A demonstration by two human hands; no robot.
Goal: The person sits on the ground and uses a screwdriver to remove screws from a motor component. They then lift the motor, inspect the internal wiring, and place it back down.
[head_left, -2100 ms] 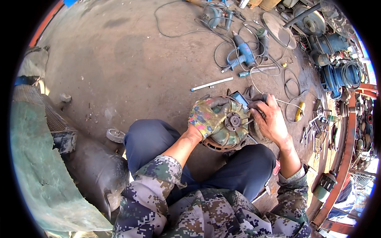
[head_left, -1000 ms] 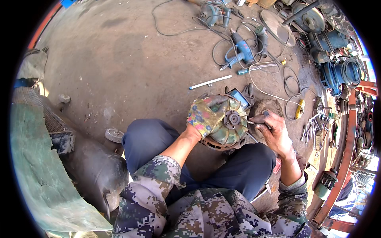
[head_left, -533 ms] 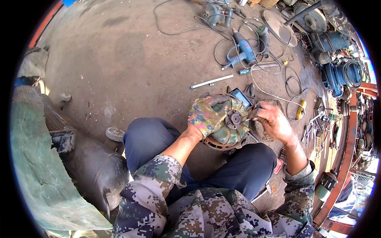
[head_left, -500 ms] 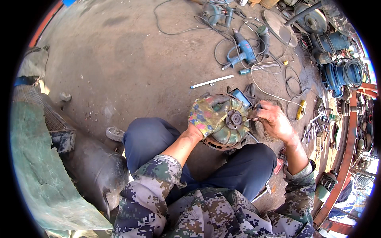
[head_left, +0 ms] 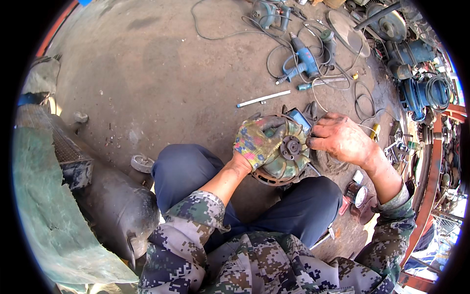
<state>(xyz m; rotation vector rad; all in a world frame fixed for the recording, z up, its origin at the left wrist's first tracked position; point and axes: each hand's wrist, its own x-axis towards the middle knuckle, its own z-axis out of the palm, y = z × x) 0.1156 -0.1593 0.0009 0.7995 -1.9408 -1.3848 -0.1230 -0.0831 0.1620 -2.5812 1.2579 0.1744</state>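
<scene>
Step in hand looks like fine finger work beside round finned metal part (head_left: 280,165), just ahead of right knee (head_left: 318,193); gloved left hand (head_left: 255,141) grasps it, bare right hand (head_left: 344,139) bunched by its right edge, cannot tell if pinching anything; next move likely calls for steady left grip

Bright light shows beyond a rust-red beam (head_left: 435,157) beside the stained brown floor (head_left: 171,88).
</scene>
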